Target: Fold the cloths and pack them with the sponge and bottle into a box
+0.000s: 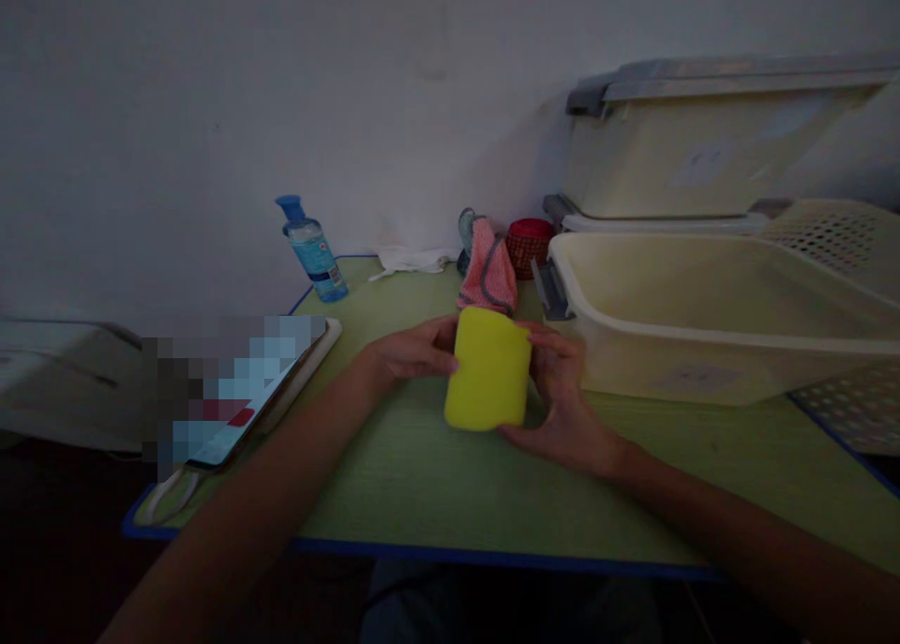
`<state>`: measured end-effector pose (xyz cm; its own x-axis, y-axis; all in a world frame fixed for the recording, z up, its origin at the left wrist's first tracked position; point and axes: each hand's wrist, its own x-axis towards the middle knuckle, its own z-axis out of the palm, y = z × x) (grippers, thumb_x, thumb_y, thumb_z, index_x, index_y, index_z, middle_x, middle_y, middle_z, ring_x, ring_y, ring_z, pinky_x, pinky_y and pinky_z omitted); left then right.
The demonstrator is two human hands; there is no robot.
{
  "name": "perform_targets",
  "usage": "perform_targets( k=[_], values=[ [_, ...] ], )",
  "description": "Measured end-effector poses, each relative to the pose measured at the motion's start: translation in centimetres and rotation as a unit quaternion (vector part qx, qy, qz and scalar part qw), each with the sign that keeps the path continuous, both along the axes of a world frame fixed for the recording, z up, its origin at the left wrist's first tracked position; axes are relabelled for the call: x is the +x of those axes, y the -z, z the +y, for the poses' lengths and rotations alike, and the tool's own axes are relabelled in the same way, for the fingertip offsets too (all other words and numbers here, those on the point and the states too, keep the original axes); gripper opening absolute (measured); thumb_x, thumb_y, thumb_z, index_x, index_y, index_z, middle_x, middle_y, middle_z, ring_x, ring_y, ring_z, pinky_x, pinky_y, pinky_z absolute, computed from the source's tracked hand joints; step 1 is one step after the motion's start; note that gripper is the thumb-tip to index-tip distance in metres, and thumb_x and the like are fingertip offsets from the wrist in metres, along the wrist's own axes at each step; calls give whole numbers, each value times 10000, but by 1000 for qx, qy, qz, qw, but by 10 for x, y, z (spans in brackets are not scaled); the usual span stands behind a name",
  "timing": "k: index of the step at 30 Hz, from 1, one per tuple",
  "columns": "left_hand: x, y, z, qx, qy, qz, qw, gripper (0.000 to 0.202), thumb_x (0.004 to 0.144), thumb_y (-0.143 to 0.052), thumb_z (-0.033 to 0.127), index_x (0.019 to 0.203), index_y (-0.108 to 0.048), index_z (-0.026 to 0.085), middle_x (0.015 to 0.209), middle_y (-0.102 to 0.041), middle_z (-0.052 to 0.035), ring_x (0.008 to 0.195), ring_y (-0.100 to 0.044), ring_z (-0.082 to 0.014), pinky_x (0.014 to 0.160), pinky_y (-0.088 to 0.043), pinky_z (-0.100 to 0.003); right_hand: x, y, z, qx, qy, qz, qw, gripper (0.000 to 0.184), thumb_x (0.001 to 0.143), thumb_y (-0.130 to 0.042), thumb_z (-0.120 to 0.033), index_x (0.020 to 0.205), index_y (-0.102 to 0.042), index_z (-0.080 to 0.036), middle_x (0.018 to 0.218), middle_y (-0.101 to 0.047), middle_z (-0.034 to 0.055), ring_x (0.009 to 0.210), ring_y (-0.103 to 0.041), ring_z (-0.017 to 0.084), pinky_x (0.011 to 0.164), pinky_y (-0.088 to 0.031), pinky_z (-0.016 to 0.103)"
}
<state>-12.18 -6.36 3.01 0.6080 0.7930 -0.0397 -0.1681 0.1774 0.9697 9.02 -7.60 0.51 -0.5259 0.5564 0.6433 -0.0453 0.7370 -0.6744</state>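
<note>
A bright yellow block with rounded corners [487, 370], which looks like a sponge, is held up over the table between both hands. My left hand [420, 347] grips its left edge, with the thumb in front and the fingers partly hidden behind. On the opposite side, my right hand [568, 400] has its thumb at the bottom corner and its fingers at the upper right edge. Just behind the block lies a pink cloth [487, 267] with a dark patterned border.
Right of the hands stands an open cream plastic bin [647, 358], with a lidded bin [653, 157] behind it. A blue bottle [314, 250], white cloth [414, 260] and red-topped woven container [530, 248] stand at the back. A propped tablet [274, 381] is left on the green table [394, 494].
</note>
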Motion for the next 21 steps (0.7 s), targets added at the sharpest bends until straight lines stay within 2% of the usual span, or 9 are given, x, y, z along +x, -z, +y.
perform_targets(
  k=[2, 5, 8, 11, 15, 21],
  values=[
    [1, -12, -2, 24, -37, 24, 999, 874, 576, -784, 216, 1331, -344, 231, 1319, -467, -135, 1164, -492, -285, 938, -407, -412, -1, 3, 2, -28, 34, 3, 999, 763, 634, -699, -226, 1194, -195, -349, 1291, -248, 71, 1233, -355, 264, 973, -407, 447],
    [3, -25, -7, 66, -24, 99, 993, 1037, 585, -772, 176, 1400, -146, 310, 1393, -354, -156, 1148, -506, -296, 900, -432, -462, -2, 6, 4, -83, 52, 5, 995, 784, 626, -715, -228, 1198, -192, -338, 1295, -249, 87, 1150, -438, 252, 877, -484, 418],
    [6, -26, -13, 130, 12, 177, 976, 1178, 550, -789, 177, 1408, 2, 334, 1419, -286, -176, 1188, -464, -325, 905, -423, -495, -3, 7, 4, -105, 29, 7, 994, 807, 622, -726, -231, 1204, -178, -335, 1315, -237, 98, 1121, -457, 236, 829, -514, 393],
    [9, -22, -15, 185, 10, 235, 954, 1252, 516, -800, 202, 1399, 81, 312, 1418, -252, -199, 1230, -406, -351, 928, -394, -518, -3, 5, 4, -117, 12, 8, 993, 817, 621, -728, -223, 1210, -173, -329, 1344, -235, 103, 1137, -451, 240, 840, -511, 398],
    [15, -20, -15, 234, -7, 269, 934, 1232, 481, -803, 211, 1386, 29, 282, 1381, -270, -193, 1248, -371, -344, 952, -378, -504, -3, 1, 4, -149, 5, 4, 989, 834, 616, -732, -205, 1233, -184, -320, 1374, -243, 110, 1167, -447, 261, 857, -507, 396],
    [21, -18, -14, 296, -37, 210, 931, 907, 557, -756, 189, 1264, -193, 254, 1241, -419, -126, 1159, -470, -272, 915, -428, -422, -1, 1, 3, -172, 29, 10, 985, 853, 591, -753, -251, 1245, -207, -298, 1301, -349, 113, 1181, -443, 285, 881, -490, 428]
  ],
)
